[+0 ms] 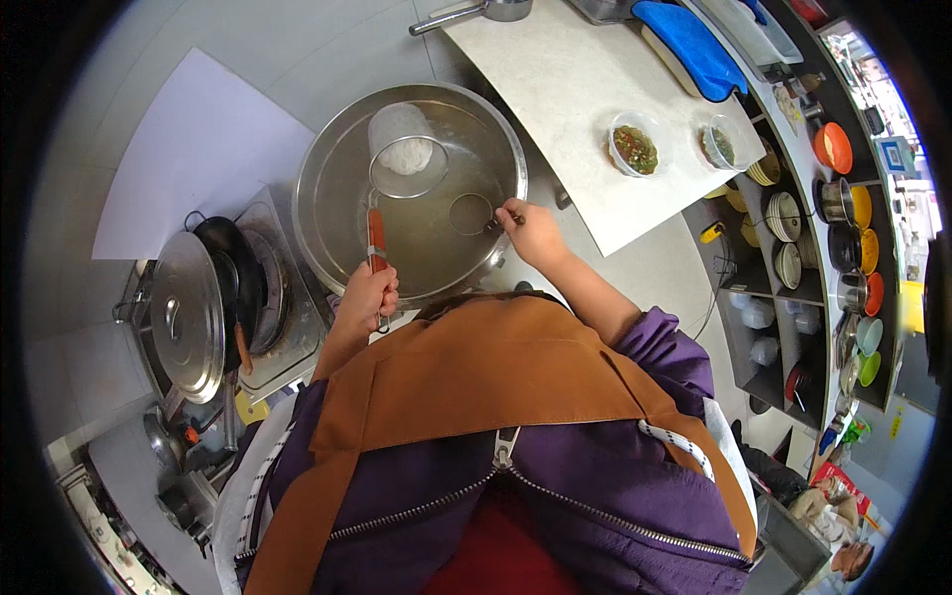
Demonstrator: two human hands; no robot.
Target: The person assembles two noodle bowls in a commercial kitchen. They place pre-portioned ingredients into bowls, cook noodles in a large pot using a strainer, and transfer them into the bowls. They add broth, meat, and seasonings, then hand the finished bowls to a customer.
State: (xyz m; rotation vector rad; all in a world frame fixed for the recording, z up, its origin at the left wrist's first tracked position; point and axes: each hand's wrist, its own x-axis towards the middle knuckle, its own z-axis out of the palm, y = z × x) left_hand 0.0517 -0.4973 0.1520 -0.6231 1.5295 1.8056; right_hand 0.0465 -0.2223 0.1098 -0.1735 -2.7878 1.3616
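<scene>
A wide metal pot [315, 188] of cloudy liquid stands in front of me. My left hand [370, 294] is closed round the wooden handle of a deep noodle strainer [387, 124]. Its basket is over the far part of the pot, with a pale white clump [409, 156], like noodles, inside. Pinched in the fingers of my right hand [533, 234] is the dark handle of a small round-rimmed utensil [470, 213], at the right side of the pot. Whether it is a ladle or a small strainer, I cannot tell.
At left, a stove [297, 332] bears a dark wok [223, 238] and a large metal lid [188, 317]. The white table [555, 79] at right holds two plastic bowls [635, 149] of chopped greens and red bits, and a blue cloth [694, 50]. Shelves [739, 258] of colourful bowls stand beyond.
</scene>
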